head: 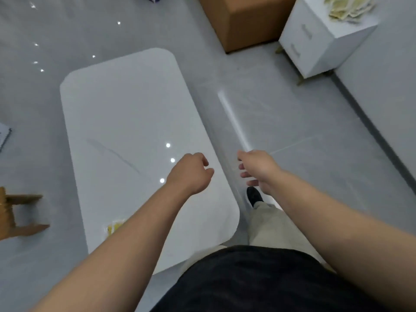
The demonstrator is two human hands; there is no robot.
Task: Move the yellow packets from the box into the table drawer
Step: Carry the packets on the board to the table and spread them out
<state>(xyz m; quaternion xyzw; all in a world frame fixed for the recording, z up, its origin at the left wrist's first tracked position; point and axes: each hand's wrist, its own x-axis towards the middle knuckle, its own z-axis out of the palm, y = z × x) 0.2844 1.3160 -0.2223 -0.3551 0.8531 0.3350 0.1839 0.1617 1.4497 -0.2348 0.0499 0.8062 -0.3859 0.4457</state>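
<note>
My left hand [191,173] hovers over the right edge of the white table [126,113], fingers curled in with nothing in them. To the right of the table, over the floor, my right hand [258,170] has relaxed, spread fingers and is empty. One yellow packet [114,227] lies on the table's near left part, partly hidden by my left forearm. A pile of yellow packets [347,6] sits on top of a small white drawer cabinet [315,43] at the far right. The brown cardboard box [245,21] stands on the floor beside it. No table drawer is visible.
A wooden stool [15,215] stands at the left edge. My leg and dark shoe [254,195] are on the grey floor right of the table. A grey wall or panel [387,86] runs along the right side. The picture is blurred by motion.
</note>
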